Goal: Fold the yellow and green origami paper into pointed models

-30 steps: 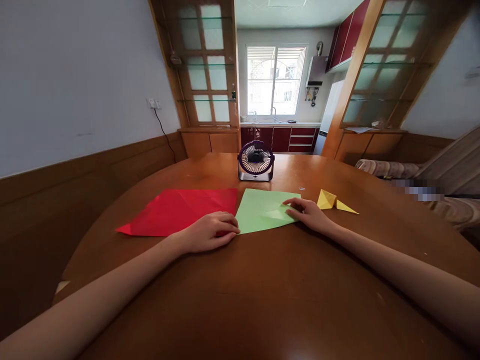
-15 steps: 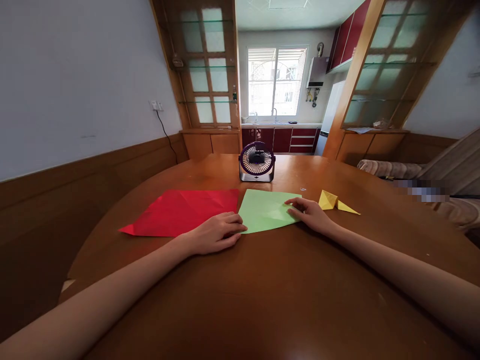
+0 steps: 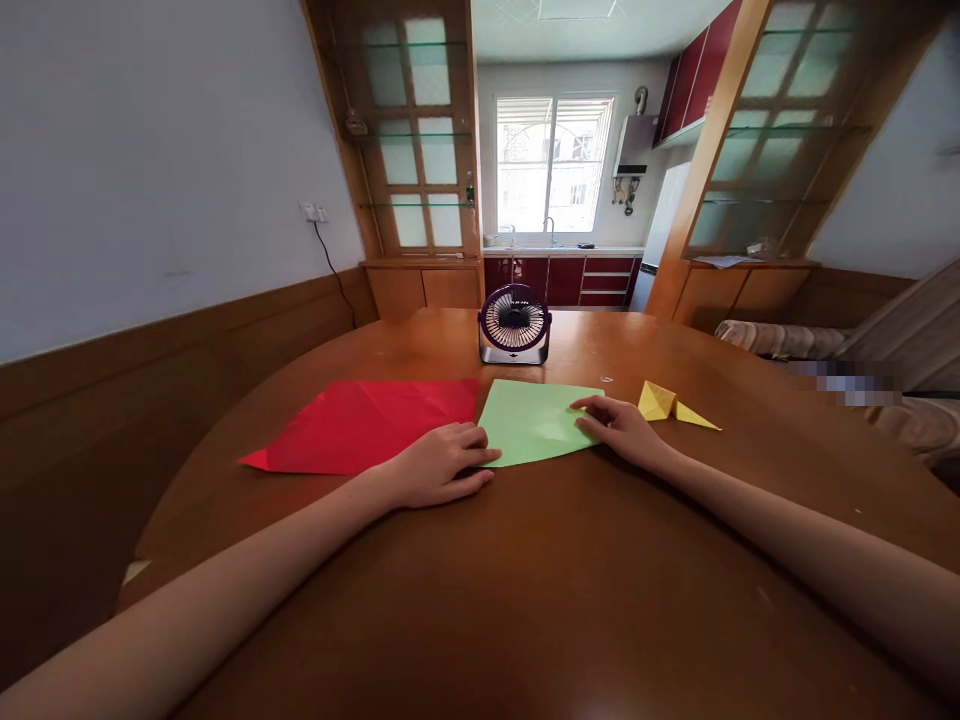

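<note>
A light green sheet of paper (image 3: 534, 425) lies flat on the table in front of me. My left hand (image 3: 450, 462) rests at its lower left corner, fingers stretched out and apart, with fingertips on the paper's edge. On the sheet's right side sits my right hand (image 3: 619, 425), its fingers loosely bent and apart, touching the surface. Left of the green sheet is a larger red sheet of paper (image 3: 367, 425) with faint creases, partly covered by my left hand and wrist. Beyond my right hand stands a folded yellow paper piece (image 3: 658, 402) with a long pointed end.
A small purple and black desk fan (image 3: 514, 322) stands behind the papers, facing me. The brown wooden table (image 3: 525, 590) has a rounded edge. A power cord (image 3: 334, 270) hangs from a wall socket at the left. Behind the table is a kitchen with a window (image 3: 553, 165).
My left hand has shifted slightly to the right along the green sheet's lower left corner, its fingers a little more extended. The right hand and the papers look almost unchanged.
</note>
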`<state>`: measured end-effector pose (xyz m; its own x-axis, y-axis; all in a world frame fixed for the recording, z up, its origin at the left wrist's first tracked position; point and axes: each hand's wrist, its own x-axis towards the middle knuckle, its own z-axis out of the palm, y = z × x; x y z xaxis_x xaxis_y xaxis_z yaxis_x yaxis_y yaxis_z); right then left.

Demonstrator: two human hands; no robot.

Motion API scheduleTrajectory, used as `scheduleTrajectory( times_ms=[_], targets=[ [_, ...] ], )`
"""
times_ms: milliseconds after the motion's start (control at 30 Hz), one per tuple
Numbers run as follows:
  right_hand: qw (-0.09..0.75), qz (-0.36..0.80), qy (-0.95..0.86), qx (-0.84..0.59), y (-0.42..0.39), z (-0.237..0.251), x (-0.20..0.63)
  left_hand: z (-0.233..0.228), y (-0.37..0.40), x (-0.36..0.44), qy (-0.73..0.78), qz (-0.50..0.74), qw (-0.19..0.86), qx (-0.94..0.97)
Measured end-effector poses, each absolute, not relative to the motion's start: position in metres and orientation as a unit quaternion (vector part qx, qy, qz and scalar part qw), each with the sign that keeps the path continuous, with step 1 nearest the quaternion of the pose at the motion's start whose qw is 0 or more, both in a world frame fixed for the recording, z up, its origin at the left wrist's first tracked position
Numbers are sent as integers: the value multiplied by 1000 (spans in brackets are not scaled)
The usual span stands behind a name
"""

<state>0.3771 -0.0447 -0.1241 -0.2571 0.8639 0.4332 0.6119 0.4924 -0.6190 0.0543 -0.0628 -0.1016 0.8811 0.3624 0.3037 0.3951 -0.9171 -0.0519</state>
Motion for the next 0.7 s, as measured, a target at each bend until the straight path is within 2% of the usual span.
scheduleTrajectory(
  times_ms=[700],
  targets=[
    [370, 168, -778, -479, -43, -125, 377, -100, -62, 69, -240, -102, 35, -965]
  ],
)
